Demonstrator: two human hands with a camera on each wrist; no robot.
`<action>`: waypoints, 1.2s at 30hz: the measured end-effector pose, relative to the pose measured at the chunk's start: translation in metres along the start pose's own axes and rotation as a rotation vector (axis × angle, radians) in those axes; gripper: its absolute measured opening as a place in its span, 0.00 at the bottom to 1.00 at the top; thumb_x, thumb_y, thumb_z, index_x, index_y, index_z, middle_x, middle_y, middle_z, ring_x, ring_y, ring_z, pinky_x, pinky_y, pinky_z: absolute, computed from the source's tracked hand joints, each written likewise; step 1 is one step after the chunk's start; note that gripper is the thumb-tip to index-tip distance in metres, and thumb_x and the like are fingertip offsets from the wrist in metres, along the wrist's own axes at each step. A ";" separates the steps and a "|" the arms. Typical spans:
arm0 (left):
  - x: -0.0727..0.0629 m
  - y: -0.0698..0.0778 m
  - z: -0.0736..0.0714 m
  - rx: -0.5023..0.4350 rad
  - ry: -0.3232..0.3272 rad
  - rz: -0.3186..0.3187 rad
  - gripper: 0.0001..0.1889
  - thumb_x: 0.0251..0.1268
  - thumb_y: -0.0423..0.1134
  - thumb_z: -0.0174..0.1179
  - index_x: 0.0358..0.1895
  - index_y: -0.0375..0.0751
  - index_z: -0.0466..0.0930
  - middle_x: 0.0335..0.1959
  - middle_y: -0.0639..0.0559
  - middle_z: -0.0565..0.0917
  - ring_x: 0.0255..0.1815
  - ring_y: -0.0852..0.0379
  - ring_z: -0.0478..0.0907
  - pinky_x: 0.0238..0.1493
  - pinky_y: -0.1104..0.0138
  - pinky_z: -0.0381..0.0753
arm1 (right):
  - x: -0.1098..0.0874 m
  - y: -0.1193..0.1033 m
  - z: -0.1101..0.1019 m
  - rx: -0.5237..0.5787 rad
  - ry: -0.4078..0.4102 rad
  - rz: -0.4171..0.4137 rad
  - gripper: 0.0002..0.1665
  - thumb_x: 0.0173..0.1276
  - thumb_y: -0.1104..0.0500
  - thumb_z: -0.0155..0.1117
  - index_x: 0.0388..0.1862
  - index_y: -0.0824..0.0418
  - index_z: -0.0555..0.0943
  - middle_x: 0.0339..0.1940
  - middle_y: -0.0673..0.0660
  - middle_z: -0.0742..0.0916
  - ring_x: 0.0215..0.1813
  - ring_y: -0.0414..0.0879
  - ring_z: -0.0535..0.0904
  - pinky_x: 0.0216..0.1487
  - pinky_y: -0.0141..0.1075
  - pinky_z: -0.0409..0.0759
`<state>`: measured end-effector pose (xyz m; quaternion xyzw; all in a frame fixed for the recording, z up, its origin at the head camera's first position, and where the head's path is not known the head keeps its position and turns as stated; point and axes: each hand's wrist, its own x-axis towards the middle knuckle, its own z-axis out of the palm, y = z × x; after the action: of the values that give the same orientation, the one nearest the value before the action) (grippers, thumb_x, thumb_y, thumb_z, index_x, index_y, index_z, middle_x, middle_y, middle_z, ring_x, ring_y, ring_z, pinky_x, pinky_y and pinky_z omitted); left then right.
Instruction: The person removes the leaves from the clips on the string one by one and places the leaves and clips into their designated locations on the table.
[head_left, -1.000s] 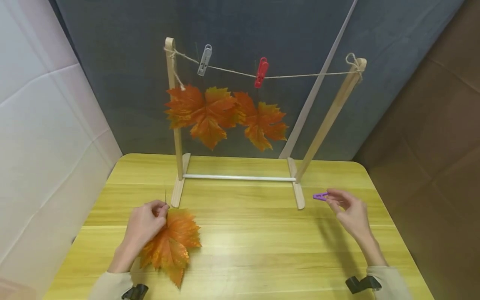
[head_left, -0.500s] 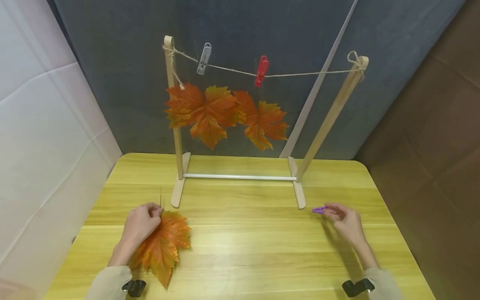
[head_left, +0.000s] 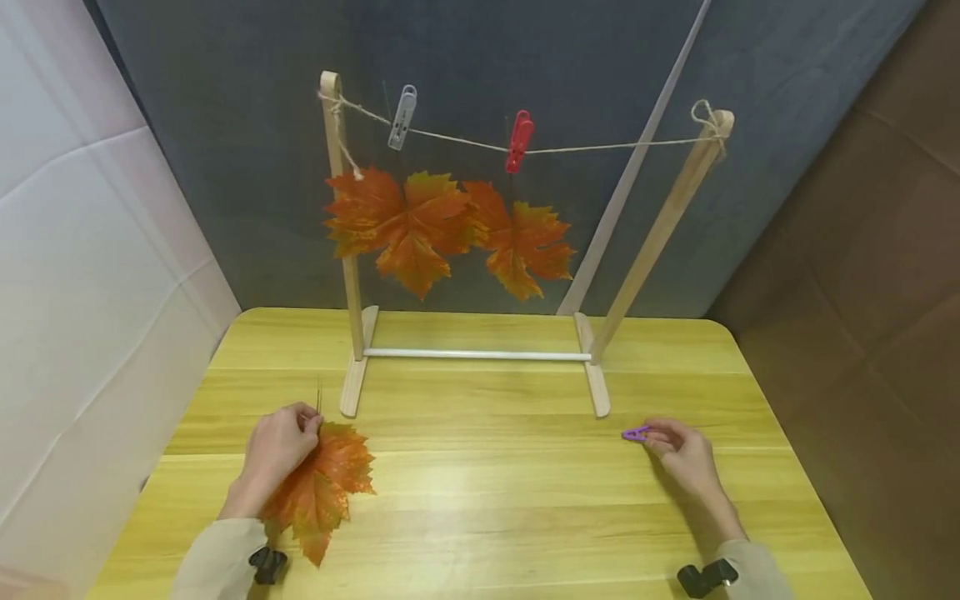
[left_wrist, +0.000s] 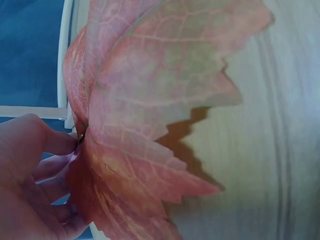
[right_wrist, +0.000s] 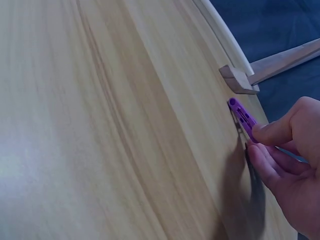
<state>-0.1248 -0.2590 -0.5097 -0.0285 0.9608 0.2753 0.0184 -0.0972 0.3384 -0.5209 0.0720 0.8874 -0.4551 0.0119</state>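
Note:
At the left of the table, my left hand [head_left: 276,446] pinches an orange artificial maple leaf [head_left: 322,483] by its thin stem, which sticks up past the fingertips. The left wrist view shows the leaf's veined, jagged blade [left_wrist: 150,90] spreading out from the thumb [left_wrist: 62,143]. On the right side, my right hand [head_left: 684,454] pinches a small purple clothespin [head_left: 634,434] between thumb and fingers. From the right wrist, the clothespin [right_wrist: 241,117] points away from the hand, low over the wood, and its other end is hidden by the fingers.
A wooden stand with two posts [head_left: 660,225] and a white crossbar [head_left: 476,355] rises at the back. Its twine [head_left: 600,150] carries a grey clothespin [head_left: 402,117] and a red clothespin [head_left: 519,142], with two maple leaves [head_left: 408,225] hanging below them.
My left hand has shifted slightly left with the leaf. My right hand has come down toward the table's front and a little left, still holding the purple clothespin.

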 end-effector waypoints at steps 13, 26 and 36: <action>0.012 -0.006 0.006 -0.003 0.084 0.034 0.11 0.68 0.35 0.61 0.42 0.28 0.85 0.29 0.41 0.86 0.26 0.49 0.79 0.28 0.57 0.77 | 0.004 0.002 0.005 -0.094 0.033 0.003 0.20 0.66 0.70 0.67 0.57 0.70 0.82 0.49 0.68 0.89 0.48 0.52 0.87 0.43 0.22 0.81; 0.017 0.008 0.005 -0.065 0.245 0.114 0.16 0.68 0.31 0.61 0.52 0.20 0.79 0.42 0.27 0.84 0.43 0.31 0.81 0.43 0.42 0.79 | 0.013 -0.040 -0.018 -0.172 0.161 -0.164 0.17 0.65 0.70 0.67 0.53 0.70 0.84 0.48 0.68 0.89 0.46 0.47 0.86 0.51 0.33 0.85; 0.018 0.041 -0.007 -0.079 0.295 0.197 0.15 0.68 0.31 0.61 0.52 0.22 0.80 0.43 0.28 0.85 0.46 0.30 0.81 0.46 0.41 0.78 | 0.014 -0.078 -0.029 -0.202 0.225 -0.232 0.15 0.65 0.67 0.70 0.51 0.67 0.85 0.48 0.65 0.90 0.47 0.52 0.88 0.49 0.26 0.82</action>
<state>-0.1455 -0.2291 -0.4833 0.0249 0.9396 0.3062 -0.1511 -0.1207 0.3185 -0.4422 0.0180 0.9267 -0.3509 -0.1330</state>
